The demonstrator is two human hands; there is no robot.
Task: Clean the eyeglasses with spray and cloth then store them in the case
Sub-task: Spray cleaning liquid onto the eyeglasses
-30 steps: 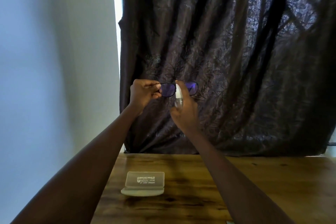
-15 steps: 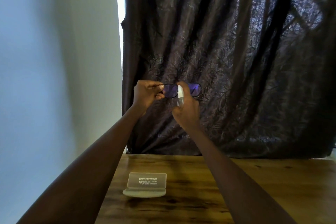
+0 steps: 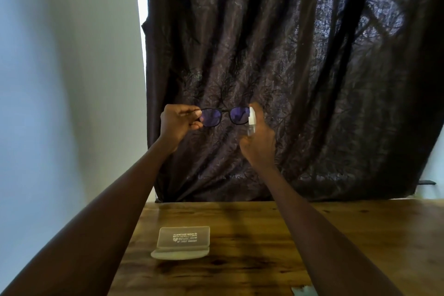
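Note:
Dark-framed eyeglasses (image 3: 224, 116) with purple-tinted lenses are held up in front of the curtain. My left hand (image 3: 179, 125) pinches their left end between thumb and fingers. My right hand (image 3: 259, 142) grips a small spray bottle (image 3: 251, 121) with a white nozzle, right beside the right lens, with a finger on top of the nozzle. A pale, open eyeglass case (image 3: 183, 243) with printed text lies on the wooden table (image 3: 240, 259) below. A corner of light cloth (image 3: 304, 292) shows at the bottom edge.
A dark patterned curtain (image 3: 288, 67) hangs behind the table, with a bright gap at its left edge. A pale wall (image 3: 67, 79) fills the left side. The table's left edge runs diagonally beneath my left forearm.
My right hand has moved the spray bottle from the middle of the glasses to beside the right lens. The left hand still holds the glasses at the same height.

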